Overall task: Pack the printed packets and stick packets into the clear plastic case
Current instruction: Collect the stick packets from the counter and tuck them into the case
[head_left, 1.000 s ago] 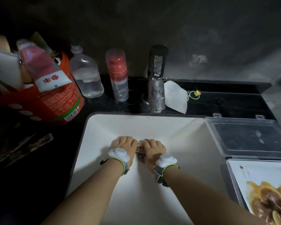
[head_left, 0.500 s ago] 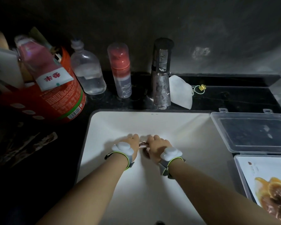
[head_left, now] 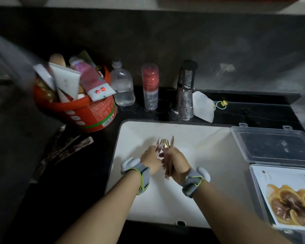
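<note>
Left hand (head_left: 151, 161) and right hand (head_left: 178, 163) both grip stick packets (head_left: 165, 143) over the sink (head_left: 209, 155), clear plastic case (head_left: 275, 148) alongside.

The white sink basin (head_left: 209, 164) gives open passage right to the clear plastic case (head_left: 253, 187), while the faucet (head_left: 186, 95), spray bottle (head_left: 150, 87), clear bottle (head_left: 122, 87) and crammed red bucket (head_left: 92, 113) line the counter behind.

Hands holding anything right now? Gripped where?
Yes: a bunch of stick packets, held over the sink. The right hand wraps its middle; the left hand grips it just below the fanned-out top ends.
</note>
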### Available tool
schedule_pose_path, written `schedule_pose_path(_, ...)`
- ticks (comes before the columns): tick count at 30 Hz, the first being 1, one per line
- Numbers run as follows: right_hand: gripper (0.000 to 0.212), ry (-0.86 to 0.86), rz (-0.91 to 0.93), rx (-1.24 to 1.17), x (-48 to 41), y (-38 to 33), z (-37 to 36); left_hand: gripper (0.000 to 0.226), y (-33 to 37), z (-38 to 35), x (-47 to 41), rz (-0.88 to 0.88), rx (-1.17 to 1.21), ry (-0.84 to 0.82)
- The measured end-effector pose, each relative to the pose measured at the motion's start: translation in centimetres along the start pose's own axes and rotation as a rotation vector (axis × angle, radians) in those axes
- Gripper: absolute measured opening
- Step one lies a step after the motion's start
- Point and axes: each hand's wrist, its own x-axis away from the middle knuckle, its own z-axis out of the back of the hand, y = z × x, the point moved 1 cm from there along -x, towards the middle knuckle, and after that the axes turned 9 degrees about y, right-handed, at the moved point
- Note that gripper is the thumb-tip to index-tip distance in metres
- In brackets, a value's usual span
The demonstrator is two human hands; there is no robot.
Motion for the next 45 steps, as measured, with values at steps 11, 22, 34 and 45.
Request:
schedule_pose_path(11,0.013,-0.234,0.028,-0.126,4.1,-1.0,-3.5,0.079,-1.1,3.2,6.1,0.011,0.235,0.048)
schedule_pose_path(22,0.018,-0.285,0.021,-0.155,6.9,-1.4,-8.4,0.053,-4.8,8.3,9.8,-0.008,0.469,0.333)
schedule_pose_path(34,0.021,-0.372,-0.167,-0.175,6.7,0.2,-15.5,0.054,-12.5,14.7,8.7,0.096,-0.107,0.701)
schedule_pose_path(45,0.035,-0.319,-0.181,-0.047,4.6,1.2,-16.8,0.075,-14.8,16.4,3.9,0.158,-0.438,0.627)
